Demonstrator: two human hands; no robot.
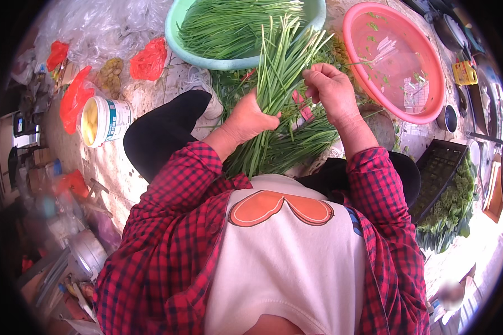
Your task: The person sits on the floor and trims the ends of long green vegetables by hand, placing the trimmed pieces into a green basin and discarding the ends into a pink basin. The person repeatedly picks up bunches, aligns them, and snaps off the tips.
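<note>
My left hand [251,117] is wrapped around a bunch of garlic chives [276,79], pale stem ends pointing up and away from me, green leaves hanging towards my lap. Close to the right side of this bunch is my right hand [333,90], thumb and fingers curled together at its edge. Whether a single stalk is pinched there is too small to tell. Below the hands, more loose chives [306,142] lie in a heap between my legs. Beyond the bunch, a light green basin [230,63] holds many chives [234,29] laid mostly lengthwise.
A pink basin [434,83] with water and leaf scraps stands at the right. Near my right knee are a black crate [440,167] and leafy greens [448,209]. On the left are a white bucket [119,119] of yellowish pieces, red plastic bags [149,58] and clear plastic sheeting [105,25].
</note>
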